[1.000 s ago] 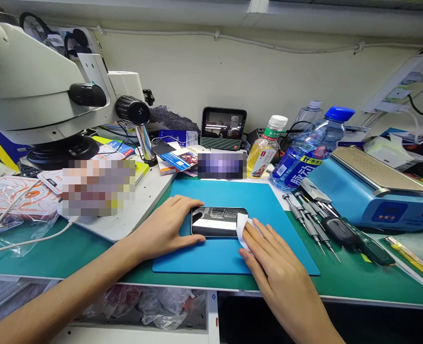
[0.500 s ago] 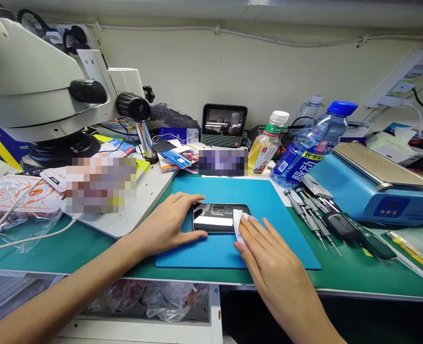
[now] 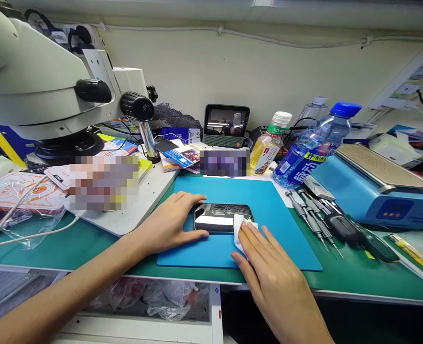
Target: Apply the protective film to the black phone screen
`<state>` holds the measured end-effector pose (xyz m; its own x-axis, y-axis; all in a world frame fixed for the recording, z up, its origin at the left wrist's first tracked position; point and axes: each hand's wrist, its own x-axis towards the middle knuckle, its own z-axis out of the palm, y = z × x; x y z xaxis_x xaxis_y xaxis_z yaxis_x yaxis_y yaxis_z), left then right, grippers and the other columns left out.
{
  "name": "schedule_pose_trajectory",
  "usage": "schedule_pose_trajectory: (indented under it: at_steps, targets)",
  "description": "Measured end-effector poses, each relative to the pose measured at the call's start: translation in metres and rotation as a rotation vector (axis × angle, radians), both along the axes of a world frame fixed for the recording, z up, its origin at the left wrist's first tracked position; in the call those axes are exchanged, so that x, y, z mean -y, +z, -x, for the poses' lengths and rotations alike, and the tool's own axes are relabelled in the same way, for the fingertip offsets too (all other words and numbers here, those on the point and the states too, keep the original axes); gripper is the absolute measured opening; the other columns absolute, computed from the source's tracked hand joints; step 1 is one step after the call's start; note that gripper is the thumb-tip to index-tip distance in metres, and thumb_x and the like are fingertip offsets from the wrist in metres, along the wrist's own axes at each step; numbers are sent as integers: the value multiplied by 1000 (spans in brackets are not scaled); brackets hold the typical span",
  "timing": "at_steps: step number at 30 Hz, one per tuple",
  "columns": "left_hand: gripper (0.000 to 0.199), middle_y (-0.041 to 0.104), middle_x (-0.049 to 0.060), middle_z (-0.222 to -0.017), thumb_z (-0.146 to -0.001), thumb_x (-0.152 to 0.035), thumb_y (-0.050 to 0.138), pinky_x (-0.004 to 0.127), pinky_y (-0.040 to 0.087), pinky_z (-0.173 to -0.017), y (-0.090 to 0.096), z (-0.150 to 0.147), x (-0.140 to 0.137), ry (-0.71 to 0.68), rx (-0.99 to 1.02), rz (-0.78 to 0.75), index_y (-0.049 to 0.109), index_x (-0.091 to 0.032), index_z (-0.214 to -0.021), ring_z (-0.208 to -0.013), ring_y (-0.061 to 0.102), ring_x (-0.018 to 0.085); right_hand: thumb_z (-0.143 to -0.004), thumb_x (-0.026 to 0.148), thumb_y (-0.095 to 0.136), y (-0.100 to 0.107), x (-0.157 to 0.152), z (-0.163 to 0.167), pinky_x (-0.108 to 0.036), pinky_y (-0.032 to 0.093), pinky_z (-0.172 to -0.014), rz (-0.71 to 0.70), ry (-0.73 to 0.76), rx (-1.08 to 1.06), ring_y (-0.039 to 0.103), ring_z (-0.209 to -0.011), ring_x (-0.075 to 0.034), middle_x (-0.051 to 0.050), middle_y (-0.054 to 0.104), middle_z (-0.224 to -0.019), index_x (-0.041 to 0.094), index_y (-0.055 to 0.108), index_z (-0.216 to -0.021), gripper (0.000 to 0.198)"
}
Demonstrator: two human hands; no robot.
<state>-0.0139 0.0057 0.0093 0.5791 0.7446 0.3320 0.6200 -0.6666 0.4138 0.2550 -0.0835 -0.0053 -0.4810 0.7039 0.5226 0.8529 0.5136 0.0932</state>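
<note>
A smartphone [image 3: 214, 221] with a glossy dark face lies flat on the blue mat [image 3: 200, 255], its surface mirroring bright shapes from above. Around its left end my left hand [image 3: 170, 222] is curved, thumb on the near edge and fingers on the far edge, steadying it. My right hand [image 3: 272, 267] presses a folded white wipe [image 3: 237, 229] against the phone's right end. Its fingers lie close together over the wipe, with the thumb apart. The wipe and those fingers hide part of the phone's right side.
Left stands a microscope [image 3: 46, 81] on a pale base [image 3: 125, 212]. Behind the mat are a yellow drink bottle [image 3: 268, 145] and a tilted blue-capped bottle [image 3: 309, 148]. Several screwdrivers [image 3: 309, 215] lie right of the mat, beside a blue machine [image 3: 379, 191]. An open drawer [image 3: 216, 310] holds plastic bags.
My right hand and the wipe have slid slightly toward me on the phone's right end, baring more of its far corner. My left hand keeps its place on the phone.
</note>
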Motion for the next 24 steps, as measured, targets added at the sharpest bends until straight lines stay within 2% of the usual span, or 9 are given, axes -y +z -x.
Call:
schedule_pose_trajectory:
  at_steps: [8,14,18,24]
  targets:
    - [67,65,13,-139,-93,-46,78,50,53,-109,0,-1,0,-9,-26,-16,45,-24,-147,-129,62,33,-112,34,43,4,-31,4,-51,52,-118,64,-44,-29,65,-136,-29,-15,67,-146,7,65,-141,46]
    - [68,65,13,-139,-94,-47,79,49,52,-109,0,-1,0,-9,-43,-14,44,-22,-146,-128,62,32,-111,36,45,-2,-12,-2,-52,53,-118,34,-60,-35,64,-138,-30,-16,63,-150,5,60,-146,49]
    - [66,64,13,-140,-94,-47,78,48,52,-110,1,-1,0,-10,-45,-12,44,-21,-145,-129,61,32,-111,36,46,-2,-7,-7,-52,54,-117,64,-52,-30,62,-140,-30,-16,60,-153,5,58,-149,50]
    - [68,65,13,-138,-93,-46,79,48,53,-108,2,-1,0,-6,-47,0,43,-21,-145,-126,63,32,-112,36,43,3,-38,-4,-54,52,-118,156,-74,-88,62,-139,-31,-16,61,-152,7,62,-146,49]
